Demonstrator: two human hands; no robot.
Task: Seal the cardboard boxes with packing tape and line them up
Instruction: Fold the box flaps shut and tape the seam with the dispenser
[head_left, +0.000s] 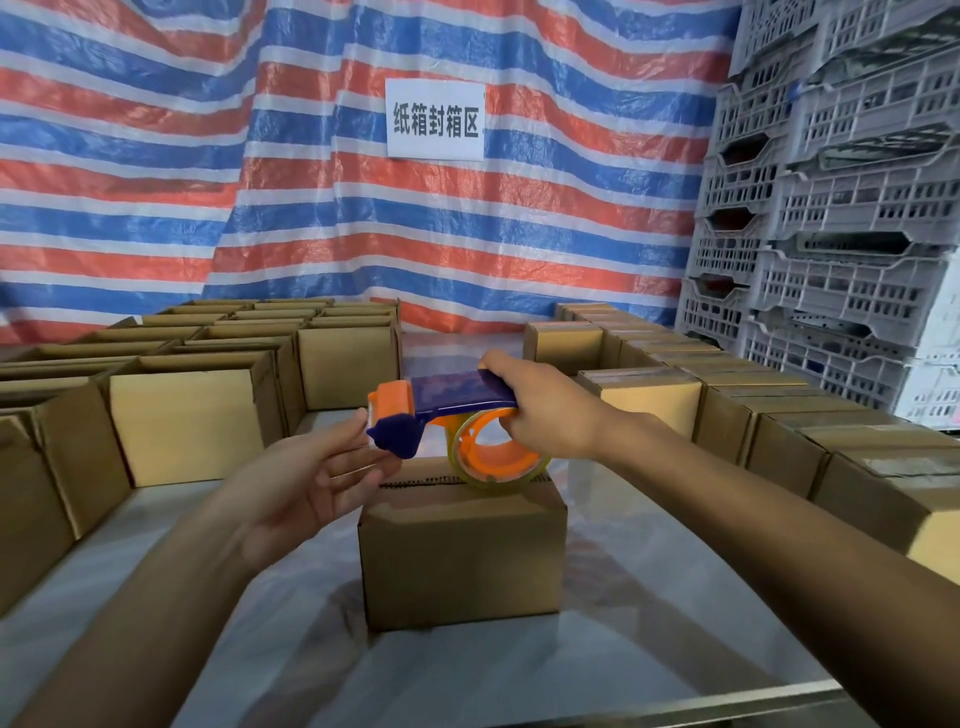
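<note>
The tape holder (441, 410) is blue and orange. The boxes (460, 561) are brown. The big sheet (311, 156) behind has red, blue and white stripes, and the crates (841, 208) are grey.

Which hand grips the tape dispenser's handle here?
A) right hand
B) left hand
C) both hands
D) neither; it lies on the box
A: the right hand wraps the blue handle of the tape dispenser, while the left hand is open-fingered at its front end.
</note>
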